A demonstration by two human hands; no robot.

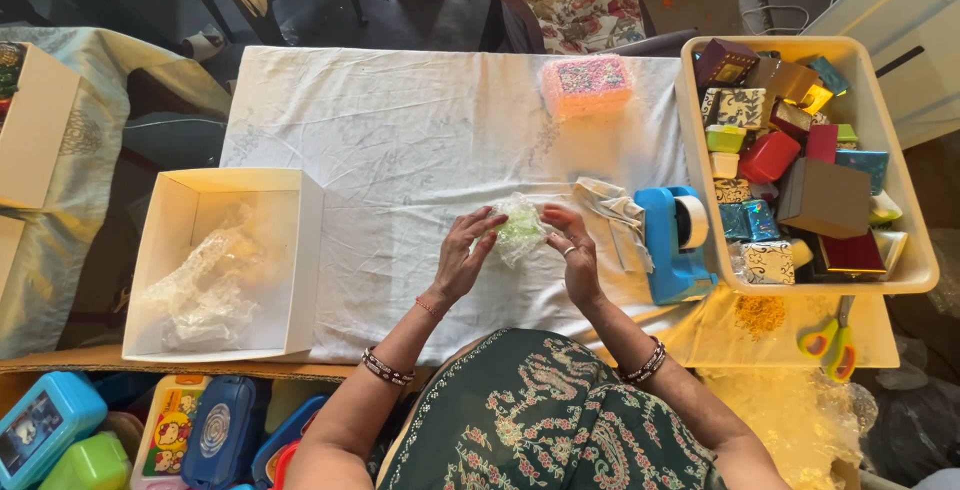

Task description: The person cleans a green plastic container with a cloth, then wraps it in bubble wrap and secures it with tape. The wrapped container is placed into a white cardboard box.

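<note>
At the centre of the frame, both hands meet over a small green thing wrapped in clear bubble wrap (519,229), which sits just above the white cloth on the counter (400,130). The left hand (462,255) curls against the bundle's left side, fingers bent and pressing the wrap inward. The right hand (574,248), a ring on one finger, closes on the right side with thumb and fingertips pinching the loose film. Neither hand is spread flat; both are cupped around the bundle.

Judging by the grip, the step in hand is folding the wrap snug around the item. To do it well, the wrap should be pulled taut on one side while the other hand holds the bundle steady, so no loose flap is left to spring open. The overlap is best kept on top, where it can be pressed down.

Just right of the right hand lies a crumpled strip of pale paper or cloth (615,210), and beside that stands a blue tape dispenser (674,245). At the right of the frame a cream tray (905,250) holds many small coloured boxes. A pink patterned box (587,84) sits at the upper centre. At the left, an open white box (300,260) holds more clear wrap (205,285). Green-handled scissors (830,338) lie at the lower right.
</note>
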